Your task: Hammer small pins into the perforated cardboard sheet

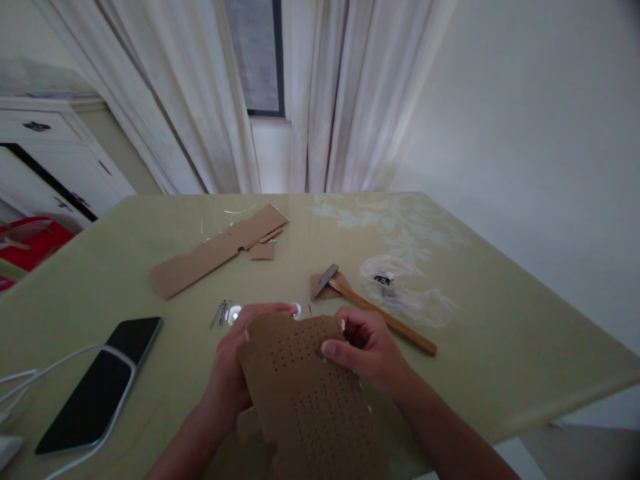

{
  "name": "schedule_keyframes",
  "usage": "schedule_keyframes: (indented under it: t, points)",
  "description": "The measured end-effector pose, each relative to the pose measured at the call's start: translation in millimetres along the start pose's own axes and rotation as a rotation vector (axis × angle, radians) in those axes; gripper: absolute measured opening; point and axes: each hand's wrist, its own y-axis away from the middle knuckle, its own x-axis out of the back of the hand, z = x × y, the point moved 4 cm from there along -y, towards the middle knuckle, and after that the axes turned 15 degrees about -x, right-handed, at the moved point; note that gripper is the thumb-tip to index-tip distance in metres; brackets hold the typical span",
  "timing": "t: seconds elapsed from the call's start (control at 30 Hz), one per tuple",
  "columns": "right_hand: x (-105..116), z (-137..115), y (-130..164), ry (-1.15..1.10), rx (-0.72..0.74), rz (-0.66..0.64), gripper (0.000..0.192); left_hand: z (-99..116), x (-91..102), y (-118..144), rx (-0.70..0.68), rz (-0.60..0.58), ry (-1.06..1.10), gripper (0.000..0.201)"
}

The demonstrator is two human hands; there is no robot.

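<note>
Brown perforated cardboard sheet [310,393], held above the green table's [500,320] near edge, long axis running 11 to 5 o'clock. Left hand [233,373] and right hand [367,350] fingers clamped on its far end. Wooden-handled hammer [375,308] lies at 1 o'clock.

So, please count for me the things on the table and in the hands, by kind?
Cardboard pieces: 4 (perforated sheet held by left hand and right hand, long strip, small scrap, piece under hammer head)
Hammer: 1
Phones: 2
Plastic bag: 1
Total: 8

Both hands [227,373] [367,350] raised together, fingers curled in a grip.
</note>
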Motion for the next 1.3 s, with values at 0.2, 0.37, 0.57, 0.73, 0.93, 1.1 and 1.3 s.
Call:
schedule_keyframes:
  t: [0.2,0.37,0.57,0.73,0.93,1.1,1.3]
  points:
    - [7,4,-1,0.020,0.024,0.156,0.041,34,28.5,-10,-0.638,0.273,-0.390,0.018]
    - [4,1,3,0.163,0.092,0.184,0.035,42,-1.3,1,-0.916,-0.232,-0.603,0.023]
    - [2,1,5,0.287,0.124,0.162,0.032,40,-16.7,12,-0.962,-0.320,-0.521,0.024]
    - [0,1,6,0.354,0.108,0.164,0.035,32,-15.7,15,-0.934,-0.348,-0.441,0.028]
    - [0,-1,8,0.428,0.128,0.197,0.034,32,-15.8,15,-0.937,-0.358,-0.356,0.027]
    - [0,4,6,0.442,0.071,0.203,0.038,34,-15.7,19,-0.856,-0.270,-0.128,0.026]
    - [2,2,3,0.326,0.097,0.215,0.036,26,29.4,-11,-0.545,0.165,-0.429,0.007]
